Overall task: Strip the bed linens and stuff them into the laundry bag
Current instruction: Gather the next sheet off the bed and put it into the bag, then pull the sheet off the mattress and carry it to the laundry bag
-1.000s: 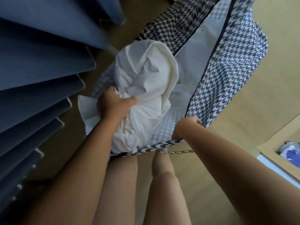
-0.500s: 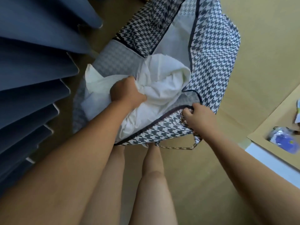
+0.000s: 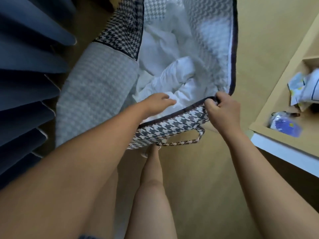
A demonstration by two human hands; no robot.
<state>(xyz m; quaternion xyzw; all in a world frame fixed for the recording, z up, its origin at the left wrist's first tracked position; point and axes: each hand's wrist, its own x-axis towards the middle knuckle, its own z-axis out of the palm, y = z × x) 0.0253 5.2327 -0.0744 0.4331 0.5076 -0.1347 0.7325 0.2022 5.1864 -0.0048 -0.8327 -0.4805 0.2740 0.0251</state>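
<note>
**Entry: linen bagging, late stage (judged).**

- Laundry bag (image 3: 172,123): houndstooth, standing on the floor at 12 o'clock from the person's legs, with its mouth gaping wide.
- White linens (image 3: 172,71): a crumpled mass lying wholly inside the bag and sitting below the rim. Nothing is trailing over the edge.
- Bed: not showing in this view, so whether more linen is waiting cannot be told. What is left is probably pressing the load down and closing the bag.
- Left hand (image 3: 157,104): reaching in over the near rim at 7 o'clock of the mouth. Its fingers (image 3: 170,100) are lying nearly straight and loose on the cloth, gripping nothing.
- Right hand (image 3: 222,109): curling tightly at the 5 o'clock corner. Its fingers (image 3: 209,103) are pinching the dark rim binding and holding the mouth open.
- Bag handle (image 3: 181,142): hanging free at 6 o'clock.
</note>
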